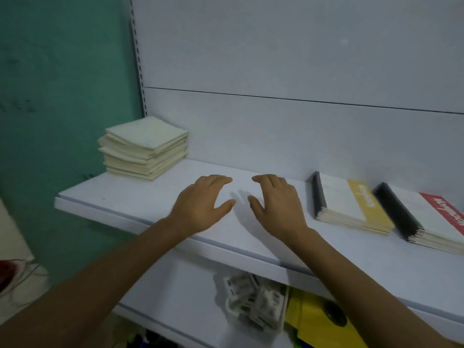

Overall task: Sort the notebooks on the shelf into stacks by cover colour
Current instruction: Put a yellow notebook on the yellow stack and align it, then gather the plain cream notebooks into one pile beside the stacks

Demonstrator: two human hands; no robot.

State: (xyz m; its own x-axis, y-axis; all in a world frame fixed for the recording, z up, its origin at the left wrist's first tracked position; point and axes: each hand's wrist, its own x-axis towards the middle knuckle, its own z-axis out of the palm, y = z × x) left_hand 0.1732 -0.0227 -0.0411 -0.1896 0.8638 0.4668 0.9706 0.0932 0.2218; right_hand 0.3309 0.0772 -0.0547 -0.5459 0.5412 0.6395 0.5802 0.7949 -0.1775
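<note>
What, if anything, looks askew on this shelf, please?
The cream stack at the left end of the shelf is ragged: its notebooks are twisted against one another, corners jutting out. The yellow stack and red stack on the right lie squarer.

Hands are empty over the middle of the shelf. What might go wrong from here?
1. The cream stack is fanned unevenly near the left end of the shelf; a nudge may spill it.
2. The yellow-banded stack and red-banded stack lie close together; lifting one may drag the other.
</note>
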